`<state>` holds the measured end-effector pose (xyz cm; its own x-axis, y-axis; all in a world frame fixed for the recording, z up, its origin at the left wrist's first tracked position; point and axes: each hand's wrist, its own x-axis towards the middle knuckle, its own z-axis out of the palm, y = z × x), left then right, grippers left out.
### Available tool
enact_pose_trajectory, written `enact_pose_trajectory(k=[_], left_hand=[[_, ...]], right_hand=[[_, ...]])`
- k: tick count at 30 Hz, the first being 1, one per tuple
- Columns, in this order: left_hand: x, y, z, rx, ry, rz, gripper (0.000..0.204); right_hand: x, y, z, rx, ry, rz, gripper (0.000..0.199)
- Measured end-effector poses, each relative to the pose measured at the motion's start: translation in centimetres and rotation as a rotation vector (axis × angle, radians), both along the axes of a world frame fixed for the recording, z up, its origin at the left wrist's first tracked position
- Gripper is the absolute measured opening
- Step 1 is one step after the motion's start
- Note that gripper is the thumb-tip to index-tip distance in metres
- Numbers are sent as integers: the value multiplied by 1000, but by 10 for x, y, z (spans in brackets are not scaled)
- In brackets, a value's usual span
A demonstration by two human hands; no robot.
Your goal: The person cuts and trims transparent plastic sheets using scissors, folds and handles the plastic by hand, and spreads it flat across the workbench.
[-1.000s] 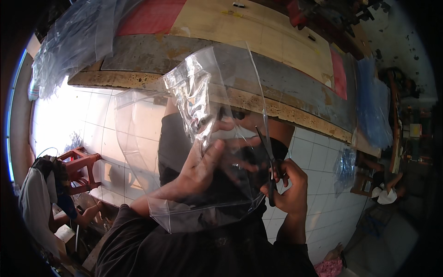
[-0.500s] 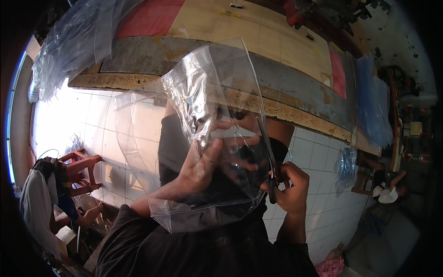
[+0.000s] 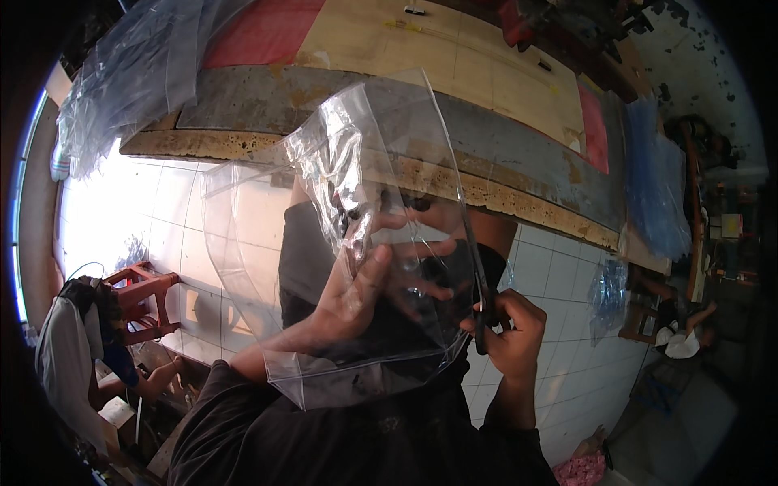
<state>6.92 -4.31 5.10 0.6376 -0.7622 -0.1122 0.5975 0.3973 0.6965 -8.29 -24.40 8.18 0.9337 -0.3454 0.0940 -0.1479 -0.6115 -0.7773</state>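
A large sheet of clear, crinkled plastic film (image 3: 324,267) is held up close in front of the camera, between the chest and a long workbench. The left hand (image 3: 369,287) is pressed against it from behind: the thumb is raised toward the upper middle of the sheet and the fingers (image 3: 413,243) are spread and stretched out to the right, flat against the film, so that the hand is seen through the plastic. The right hand (image 3: 510,332) is closed around the dark handles of a pair of scissors (image 3: 478,275), with the fingers curled tight through the loops; the thin blades run upward along the right edge of the sheet, and whether they are parted or shut cannot be told. The lower corner of the film hangs just above a black sleeve (image 3: 243,413). Beyond the hands, a white tiled floor (image 3: 559,275) is seen, with a red wooden stool (image 3: 142,296) at the left and a second person in a light top (image 3: 65,364) crouched beside it. A small crumpled clear bag (image 3: 608,292) lies on the tiles at the right. Farther off, the worn workbench with a rough cork-like front edge (image 3: 519,198) crosses the view, topped with pale board and red panels. A heap of clear plastic sheeting (image 3: 130,81) is draped over its left end, and bluish plastic bags (image 3: 656,186) hang at its right end.
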Motion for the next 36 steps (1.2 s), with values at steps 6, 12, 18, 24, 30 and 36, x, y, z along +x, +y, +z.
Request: enact_pose_trajectory(k=[6,12,18,24,30,36], left_hand=[[0,-2,3,-23,31,-5,48],[0,0,7,15,25,-24,58],[0,1,12,20,21,-18,56],[0,2,6,-26,17,-14,46],[1,3,4,-46,28,-21,44],[-1,2,8,-9,52,-2,62]], right_hand=[[4,-17,-4,306,92,159,48],[10,-18,5,243,145,194,51],[11,-15,12,157,117,182,47],[8,-7,12,99,75,110,41],[7,-2,11,74,63,71,39],[2,-2,2,70,23,39,38]])
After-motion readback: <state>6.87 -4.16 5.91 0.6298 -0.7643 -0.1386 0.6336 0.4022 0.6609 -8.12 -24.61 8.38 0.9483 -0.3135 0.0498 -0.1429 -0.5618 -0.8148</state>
